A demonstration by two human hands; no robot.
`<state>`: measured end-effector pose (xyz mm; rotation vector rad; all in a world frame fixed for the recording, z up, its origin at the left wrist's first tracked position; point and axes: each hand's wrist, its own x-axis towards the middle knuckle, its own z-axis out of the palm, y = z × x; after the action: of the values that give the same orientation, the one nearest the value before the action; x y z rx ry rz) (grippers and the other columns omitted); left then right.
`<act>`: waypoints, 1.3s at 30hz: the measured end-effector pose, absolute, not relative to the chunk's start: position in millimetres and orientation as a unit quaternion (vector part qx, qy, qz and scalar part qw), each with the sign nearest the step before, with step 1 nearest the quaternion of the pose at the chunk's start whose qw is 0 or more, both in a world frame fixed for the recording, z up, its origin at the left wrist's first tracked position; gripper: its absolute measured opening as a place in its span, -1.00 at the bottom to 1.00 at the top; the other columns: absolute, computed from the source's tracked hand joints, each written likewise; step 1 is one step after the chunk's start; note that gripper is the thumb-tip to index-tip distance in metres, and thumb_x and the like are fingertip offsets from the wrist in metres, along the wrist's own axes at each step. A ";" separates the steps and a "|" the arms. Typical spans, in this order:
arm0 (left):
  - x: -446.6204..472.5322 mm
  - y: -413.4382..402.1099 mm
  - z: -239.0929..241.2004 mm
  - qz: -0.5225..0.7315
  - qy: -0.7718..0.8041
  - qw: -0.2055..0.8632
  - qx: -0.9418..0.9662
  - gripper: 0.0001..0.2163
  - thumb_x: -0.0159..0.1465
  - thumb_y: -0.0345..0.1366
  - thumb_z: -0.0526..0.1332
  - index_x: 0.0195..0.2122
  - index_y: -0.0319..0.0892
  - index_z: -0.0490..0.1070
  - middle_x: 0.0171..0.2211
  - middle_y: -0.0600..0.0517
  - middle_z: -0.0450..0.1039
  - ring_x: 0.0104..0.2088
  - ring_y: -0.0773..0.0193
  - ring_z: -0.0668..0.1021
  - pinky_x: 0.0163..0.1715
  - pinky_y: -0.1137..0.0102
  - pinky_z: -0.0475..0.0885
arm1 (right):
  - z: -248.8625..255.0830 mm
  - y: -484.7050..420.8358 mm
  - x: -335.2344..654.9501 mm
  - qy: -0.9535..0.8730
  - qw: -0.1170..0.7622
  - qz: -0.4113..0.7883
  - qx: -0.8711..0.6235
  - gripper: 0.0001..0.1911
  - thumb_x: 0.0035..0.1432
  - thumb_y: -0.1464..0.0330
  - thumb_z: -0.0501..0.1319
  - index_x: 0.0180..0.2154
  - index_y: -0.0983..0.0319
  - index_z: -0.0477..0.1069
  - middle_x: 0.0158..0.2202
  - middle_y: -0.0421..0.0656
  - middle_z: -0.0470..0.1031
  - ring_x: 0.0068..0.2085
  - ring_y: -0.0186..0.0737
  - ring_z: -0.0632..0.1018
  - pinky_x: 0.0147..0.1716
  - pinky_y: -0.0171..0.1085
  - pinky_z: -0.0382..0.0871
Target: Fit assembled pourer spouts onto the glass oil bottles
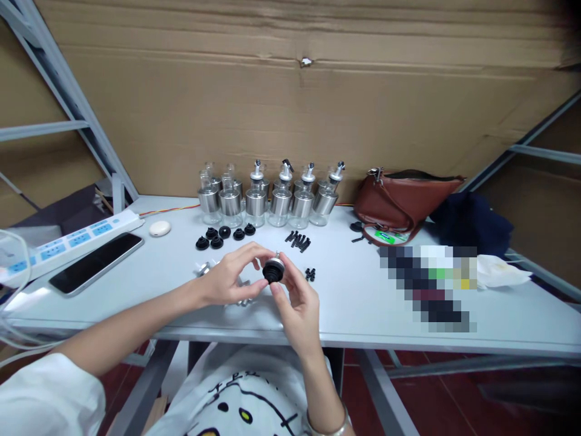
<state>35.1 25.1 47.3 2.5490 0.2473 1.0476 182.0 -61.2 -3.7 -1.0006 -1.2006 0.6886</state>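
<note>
Between my two hands is a bottle pourer stopper [273, 270] with a ribbed black base facing me and a silver rim behind. My left hand [236, 275] pinches it from the left, thumb at the black base and fingers curled over the top. On the other side, my right hand [298, 300] grips it with thumb and fingers. Silver metal parts [245, 301] lie partly hidden beneath my left hand. Several black rubber stoppers [216, 241] sit beyond it. To the right are black spout pieces [298, 241] and small black caps [310, 274].
Glass bottles with steel bands [256, 203] stand in rows at the back, some with pourers fitted. A brown bag [399, 200] is at right. On the left lie a phone [96, 263], a power strip [68, 245] and a white round case [160, 228]. A cardboard wall [290, 115] rises behind.
</note>
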 end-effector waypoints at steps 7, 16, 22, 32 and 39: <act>33.9 27.3 46.0 0.356 0.086 0.191 0.911 -0.71 0.28 -0.27 0.16 0.01 -0.20 0.26 -0.26 -0.06 0.39 -0.26 0.25 0.48 -0.22 0.34 0.47 | -6.7 -60.6 182.7 -0.528 0.662 0.310 -0.433 -0.51 0.15 0.36 0.21 0.14 0.15 0.33 0.06 -0.03 0.47 0.01 -0.07 0.52 0.05 -0.05 0.39; 34.9 25.7 45.5 0.358 0.070 0.196 0.910 -0.70 0.29 -0.29 0.17 0.03 -0.21 0.25 -0.24 -0.08 0.39 -0.24 0.25 0.47 -0.21 0.34 0.46 | -8.0 -60.3 183.5 -0.530 0.665 0.298 -0.434 -0.48 0.09 0.46 0.19 0.12 0.15 0.35 0.09 -0.06 0.45 0.03 -0.08 0.52 0.06 -0.08 0.39; 33.9 25.7 45.0 0.353 0.074 0.194 0.912 -0.71 0.29 -0.30 0.17 0.02 -0.18 0.25 -0.26 -0.07 0.38 -0.25 0.24 0.47 -0.24 0.33 0.45 | -7.2 -59.3 183.8 -0.534 0.659 0.277 -0.451 -0.48 0.03 0.52 0.17 0.07 0.15 0.40 0.03 -0.09 0.50 -0.03 -0.12 0.55 0.01 -0.15 0.43; 31.2 26.9 43.4 0.352 0.071 0.201 0.911 -0.80 0.29 -0.33 0.16 -0.07 -0.20 0.27 -0.35 0.00 0.33 -0.34 0.30 0.43 -0.32 0.40 0.39 | -1.8 -61.1 183.5 -0.551 0.656 0.268 -0.440 -0.52 0.03 0.58 0.14 -0.01 0.12 0.45 -0.07 -0.16 0.56 -0.13 -0.22 0.58 -0.08 -0.26 0.47; 29.5 25.2 45.2 0.348 0.072 0.196 0.914 -0.86 0.29 -0.34 0.15 -0.13 -0.19 0.26 -0.42 0.06 0.28 -0.42 0.34 0.40 -0.39 0.44 0.37 | -1.5 -62.0 185.1 -0.536 0.662 0.293 -0.434 -0.56 0.02 0.57 0.18 -0.05 0.14 0.49 -0.14 -0.16 0.59 -0.20 -0.24 0.61 -0.16 -0.30 0.51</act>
<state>29.5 25.2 45.2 2.5611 0.2008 0.9740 185.1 -62.0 -1.5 -0.9821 -1.2115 0.6625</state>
